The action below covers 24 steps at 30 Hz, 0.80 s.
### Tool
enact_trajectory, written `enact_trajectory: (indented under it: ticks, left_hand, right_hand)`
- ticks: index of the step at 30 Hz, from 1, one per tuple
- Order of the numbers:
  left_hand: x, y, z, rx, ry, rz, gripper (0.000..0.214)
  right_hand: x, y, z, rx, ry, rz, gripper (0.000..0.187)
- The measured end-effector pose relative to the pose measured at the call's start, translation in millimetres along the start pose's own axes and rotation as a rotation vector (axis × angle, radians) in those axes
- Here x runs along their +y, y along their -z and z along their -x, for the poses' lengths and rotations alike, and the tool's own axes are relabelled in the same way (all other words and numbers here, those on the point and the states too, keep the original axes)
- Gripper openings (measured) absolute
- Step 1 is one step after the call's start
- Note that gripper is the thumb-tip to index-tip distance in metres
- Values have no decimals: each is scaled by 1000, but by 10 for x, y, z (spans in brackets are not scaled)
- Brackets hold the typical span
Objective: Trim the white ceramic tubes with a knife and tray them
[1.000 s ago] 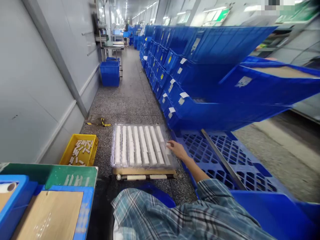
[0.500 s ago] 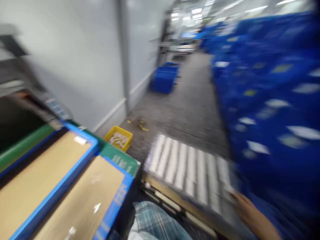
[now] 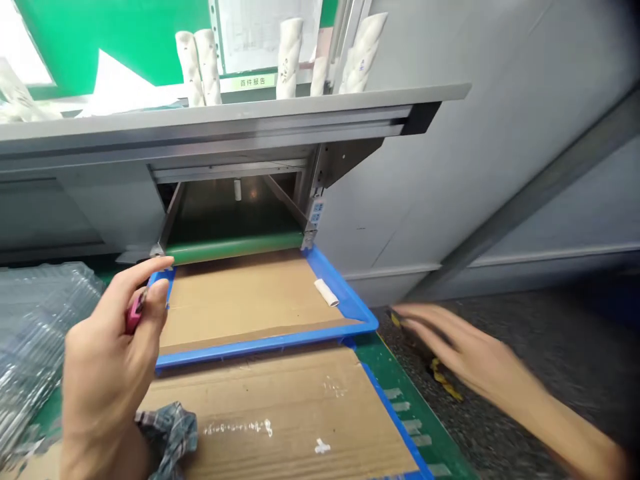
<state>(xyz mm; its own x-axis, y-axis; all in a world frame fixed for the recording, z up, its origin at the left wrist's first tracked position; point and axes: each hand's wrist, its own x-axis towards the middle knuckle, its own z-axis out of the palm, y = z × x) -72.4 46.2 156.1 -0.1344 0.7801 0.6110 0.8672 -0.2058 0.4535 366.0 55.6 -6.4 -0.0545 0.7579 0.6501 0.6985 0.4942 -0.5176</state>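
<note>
My left hand (image 3: 113,347) is raised at the lower left, fingers pinched on a small pink object (image 3: 134,315). It hovers by the left corner of a blue tray (image 3: 345,303) lined with brown cardboard, where one small white cylinder (image 3: 326,292) lies at the right. My right hand (image 3: 450,350) reaches in from the right over the floor, fingers stretched out and blurred, holding nothing. A second cardboard-lined blue tray (image 3: 387,410) sits nearer me.
A green roller (image 3: 235,248) runs under a grey machine opening behind the tray. A grey shelf (image 3: 250,113) above holds several white wrapped rolls (image 3: 200,57). Clear plastic blister trays (image 3: 35,320) are stacked at the left. Speckled floor and a grey wall lie at the right.
The view swung left from the aisle of blue crates to the workbench. My right hand left the tray of white pieces on the floor; my left hand came into view.
</note>
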Motion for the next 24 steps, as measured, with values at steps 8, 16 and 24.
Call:
enact_trajectory:
  ticks: [8,16,24]
  left_hand:
    - [-202,63,14,-61,-63,-74,31]
    - [-172,-20,-41,-67,-279,64,27]
    - [-58,-290,-64,-355,-224,233,34]
  right_hand:
    - [4,-1235,-997,-850,-328,752,28]
    - [-11,-1244,-889,-806,-432,612,34]
    - [-863,-639,-937,-452,-128,-242,48]
